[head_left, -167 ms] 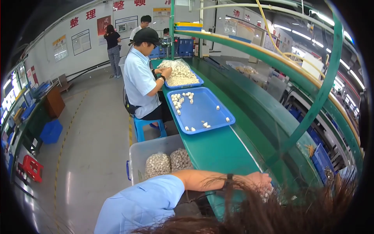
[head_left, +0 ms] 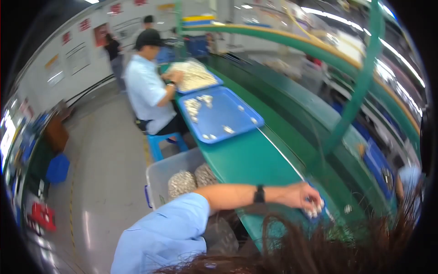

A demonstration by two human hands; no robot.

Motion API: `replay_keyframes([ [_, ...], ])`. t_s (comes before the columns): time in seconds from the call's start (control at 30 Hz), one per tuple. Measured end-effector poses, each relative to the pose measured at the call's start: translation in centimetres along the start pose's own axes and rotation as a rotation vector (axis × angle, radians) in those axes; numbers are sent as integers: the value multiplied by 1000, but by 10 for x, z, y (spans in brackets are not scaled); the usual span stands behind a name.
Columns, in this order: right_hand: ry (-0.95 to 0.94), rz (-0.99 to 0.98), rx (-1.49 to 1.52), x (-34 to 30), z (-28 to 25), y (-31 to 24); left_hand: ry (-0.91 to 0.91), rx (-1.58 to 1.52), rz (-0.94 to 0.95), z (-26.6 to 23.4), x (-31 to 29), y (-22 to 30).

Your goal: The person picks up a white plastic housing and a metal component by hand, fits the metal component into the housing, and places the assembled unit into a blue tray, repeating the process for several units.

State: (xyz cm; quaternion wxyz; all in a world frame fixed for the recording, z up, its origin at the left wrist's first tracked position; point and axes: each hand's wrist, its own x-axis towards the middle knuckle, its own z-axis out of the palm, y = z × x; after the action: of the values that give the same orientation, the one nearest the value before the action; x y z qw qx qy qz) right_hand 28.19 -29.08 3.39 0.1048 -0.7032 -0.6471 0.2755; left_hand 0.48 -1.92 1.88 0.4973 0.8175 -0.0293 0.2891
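Workshop floor (head_left: 107,192): grey and shiny, a yellow-and-black line (head_left: 73,201) running along it toward a pale wall (head_left: 98,45).
Counter (head_left: 251,169): long, green, stretching away from the near person.
Left hand (head_left: 299,195): out over the counter, black wristband (head_left: 259,194) behind it, fingers curled downward; with the blur I cannot tell whether they are clamped on anything.
Small pale pieces (head_left: 314,212): right at those fingertips, bunched in a partly hidden blue container (head_left: 324,211) near the counter's right edge.
Right hand: out of view, so I cannot tell how it stands.
Large blue tray (head_left: 221,114): farther along, white bits (head_left: 194,109) clustered at its left, a few others scattered.
Co-worker (head_left: 145,86): light blue shirt, black cap, seated on a blue stool (head_left: 164,145), hands at a cream heap (head_left: 196,77) in another tray (head_left: 216,82).
Clear bin (head_left: 156,176): beside the counter, two filled bags (head_left: 181,184) inside.
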Motion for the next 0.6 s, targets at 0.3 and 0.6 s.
replay_keyframes([
  [0.3, 314, -133, 279, 26, -12, -16, -125, 12, -126, -5, -9, 16],
  [0.6, 367, -5, 754, 23, -8, -19, -298, 60, -280, 27, -3, 22],
])
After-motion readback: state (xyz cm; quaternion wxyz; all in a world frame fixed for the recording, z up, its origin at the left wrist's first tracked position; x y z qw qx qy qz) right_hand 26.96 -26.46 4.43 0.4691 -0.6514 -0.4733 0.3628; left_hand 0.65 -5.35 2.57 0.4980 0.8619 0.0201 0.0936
